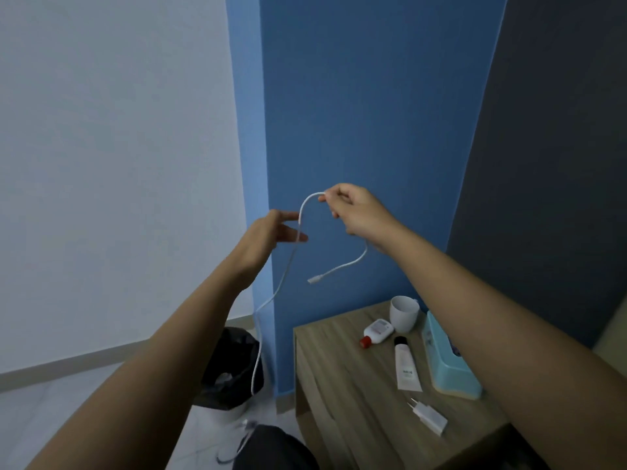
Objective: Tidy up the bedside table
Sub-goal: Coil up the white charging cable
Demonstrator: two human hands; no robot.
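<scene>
- White cable (294,252) hangs mid-frame, well above the table (342,374): my right hand (356,215) pinches its top bend, and my left hand (268,237), fingers loosely spread, lets it run through.
- To coil it well, I should draw even loops into the right hand.
- Long tail at lower left trails near the bin (234,364); I would lift it clear first.

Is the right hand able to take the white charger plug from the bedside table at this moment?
Probably not at once. The right hand is shut on the white cable, raised well above the bedside table. The charger plug lies uncovered near the front edge, so the path is free once the hand lets go.
</scene>
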